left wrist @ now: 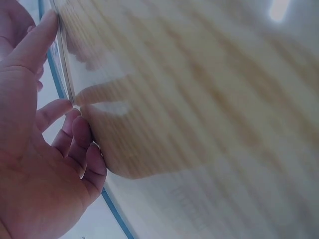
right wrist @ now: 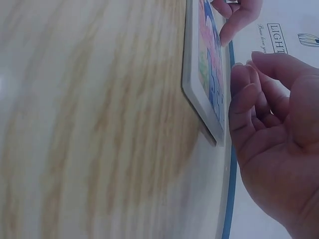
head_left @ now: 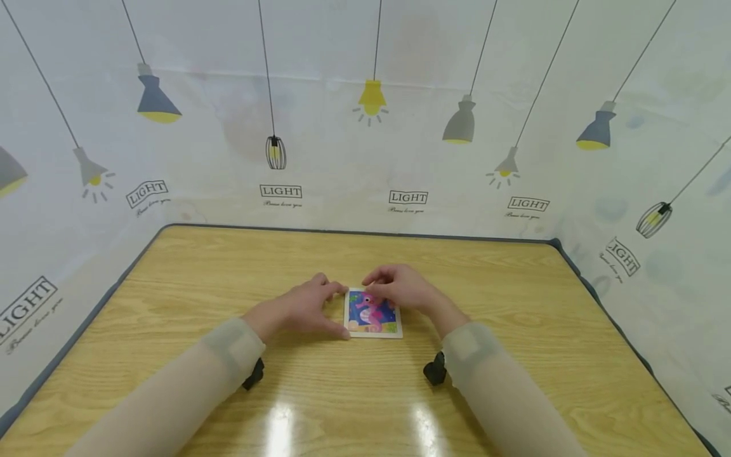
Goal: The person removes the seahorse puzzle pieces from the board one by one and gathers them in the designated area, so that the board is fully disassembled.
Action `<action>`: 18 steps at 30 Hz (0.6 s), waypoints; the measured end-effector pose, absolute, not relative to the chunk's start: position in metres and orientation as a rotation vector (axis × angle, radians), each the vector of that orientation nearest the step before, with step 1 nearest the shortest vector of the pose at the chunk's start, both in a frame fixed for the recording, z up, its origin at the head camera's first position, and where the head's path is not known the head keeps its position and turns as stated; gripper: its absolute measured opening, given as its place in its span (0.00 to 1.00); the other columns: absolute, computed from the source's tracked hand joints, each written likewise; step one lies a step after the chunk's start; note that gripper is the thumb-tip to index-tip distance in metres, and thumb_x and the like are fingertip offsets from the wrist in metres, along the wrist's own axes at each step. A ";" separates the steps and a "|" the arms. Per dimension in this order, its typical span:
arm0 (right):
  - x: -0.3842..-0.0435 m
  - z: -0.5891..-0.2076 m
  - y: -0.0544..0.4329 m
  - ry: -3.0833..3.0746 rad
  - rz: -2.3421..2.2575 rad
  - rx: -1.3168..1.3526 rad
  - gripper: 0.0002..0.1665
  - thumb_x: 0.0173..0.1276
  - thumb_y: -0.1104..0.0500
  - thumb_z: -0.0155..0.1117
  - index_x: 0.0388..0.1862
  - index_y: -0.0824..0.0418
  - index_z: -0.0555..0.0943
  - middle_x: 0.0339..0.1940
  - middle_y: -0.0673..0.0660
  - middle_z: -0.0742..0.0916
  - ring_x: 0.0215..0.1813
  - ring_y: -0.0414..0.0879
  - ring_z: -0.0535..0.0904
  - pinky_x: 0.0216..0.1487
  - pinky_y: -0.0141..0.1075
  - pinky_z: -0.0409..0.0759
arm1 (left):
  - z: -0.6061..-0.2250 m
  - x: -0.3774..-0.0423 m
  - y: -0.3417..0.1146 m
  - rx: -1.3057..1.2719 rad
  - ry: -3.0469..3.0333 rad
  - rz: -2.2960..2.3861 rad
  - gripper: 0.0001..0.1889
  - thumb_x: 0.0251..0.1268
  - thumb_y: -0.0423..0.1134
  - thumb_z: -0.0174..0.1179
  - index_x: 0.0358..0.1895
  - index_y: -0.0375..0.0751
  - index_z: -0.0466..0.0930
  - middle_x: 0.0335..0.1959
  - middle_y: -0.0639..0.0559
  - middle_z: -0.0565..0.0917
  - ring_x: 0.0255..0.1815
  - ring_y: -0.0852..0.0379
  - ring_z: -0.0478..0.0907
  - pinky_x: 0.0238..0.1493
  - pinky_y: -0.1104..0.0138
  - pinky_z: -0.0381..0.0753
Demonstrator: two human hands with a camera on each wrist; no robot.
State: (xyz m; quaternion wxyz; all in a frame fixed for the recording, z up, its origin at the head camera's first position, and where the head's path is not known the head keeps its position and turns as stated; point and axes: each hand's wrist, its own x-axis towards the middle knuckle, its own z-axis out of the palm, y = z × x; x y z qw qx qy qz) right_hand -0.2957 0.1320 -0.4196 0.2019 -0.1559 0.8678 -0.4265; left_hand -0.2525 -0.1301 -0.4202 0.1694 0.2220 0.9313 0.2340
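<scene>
A small jigsaw puzzle (head_left: 371,320) with a pink seahorse on blue lies flat on the table in a white frame. In the right wrist view, wavy seams run between the pieces of the puzzle (right wrist: 214,84). My left hand (head_left: 305,309) is at its left side, thumb at the near corner and forefinger at the far corner. In the left wrist view, the left hand (left wrist: 35,139) has its other fingers lightly bent near the tabletop. My right hand (head_left: 408,289) bends loosely over the far edge, fingertips close above the picture. No piece shows between the right hand's fingers (right wrist: 244,102).
The wooden table (head_left: 228,266) has a dark rim. A white cloth (head_left: 331,165) printed with lamps rises behind it and along both sides. Small black devices sit under both wrists, one at the left cuff (head_left: 253,374) and one at the right cuff (head_left: 436,369).
</scene>
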 end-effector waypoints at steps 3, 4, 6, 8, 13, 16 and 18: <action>-0.298 -0.422 0.130 2.414 -1.193 -0.450 0.13 0.80 0.50 0.70 0.58 0.52 0.88 0.41 0.53 0.91 0.38 0.47 0.83 0.43 0.38 0.81 | -0.420 -0.252 -0.130 0.627 2.645 0.665 0.53 0.58 0.69 0.79 0.84 0.52 0.69 0.64 0.44 0.74 0.58 0.47 0.78 0.68 0.48 0.81; -0.298 -0.423 0.129 2.413 -1.192 -0.457 0.13 0.80 0.50 0.70 0.58 0.52 0.89 0.41 0.53 0.91 0.39 0.47 0.83 0.44 0.37 0.81 | -0.419 -0.252 -0.130 0.624 2.644 0.663 0.53 0.58 0.69 0.79 0.84 0.52 0.69 0.64 0.44 0.74 0.58 0.47 0.78 0.68 0.48 0.81; -0.299 -0.424 0.129 2.409 -1.190 -0.467 0.13 0.81 0.51 0.70 0.57 0.53 0.89 0.41 0.53 0.90 0.39 0.47 0.83 0.44 0.37 0.81 | -0.419 -0.253 -0.130 0.620 2.641 0.662 0.53 0.58 0.69 0.79 0.84 0.53 0.69 0.64 0.45 0.74 0.58 0.47 0.78 0.67 0.48 0.81; -0.301 -0.426 0.128 2.411 -1.178 -0.473 0.13 0.81 0.52 0.70 0.57 0.54 0.89 0.41 0.53 0.90 0.39 0.47 0.83 0.44 0.37 0.81 | -0.420 -0.253 -0.130 0.619 2.639 0.661 0.53 0.58 0.70 0.78 0.84 0.53 0.69 0.64 0.45 0.74 0.58 0.48 0.78 0.67 0.48 0.81; -0.302 -0.429 0.128 2.404 -1.130 -0.481 0.14 0.79 0.52 0.72 0.60 0.51 0.89 0.45 0.53 0.90 0.44 0.46 0.84 0.48 0.36 0.82 | -0.422 -0.252 -0.130 0.634 2.650 0.647 0.54 0.58 0.70 0.78 0.85 0.52 0.68 0.64 0.45 0.74 0.58 0.48 0.78 0.67 0.49 0.81; -0.302 -0.428 0.126 2.394 -1.107 -0.507 0.16 0.77 0.51 0.74 0.61 0.49 0.88 0.47 0.53 0.88 0.45 0.46 0.83 0.49 0.36 0.81 | -0.422 -0.252 -0.131 0.653 2.663 0.632 0.54 0.59 0.71 0.77 0.85 0.52 0.67 0.63 0.45 0.74 0.57 0.48 0.78 0.66 0.49 0.81; -0.302 -0.428 0.125 2.392 -1.099 -0.522 0.17 0.77 0.52 0.75 0.62 0.49 0.88 0.46 0.53 0.87 0.44 0.46 0.82 0.48 0.36 0.80 | -0.422 -0.251 -0.131 0.675 2.674 0.622 0.53 0.61 0.71 0.76 0.85 0.51 0.67 0.62 0.45 0.74 0.56 0.50 0.78 0.64 0.50 0.82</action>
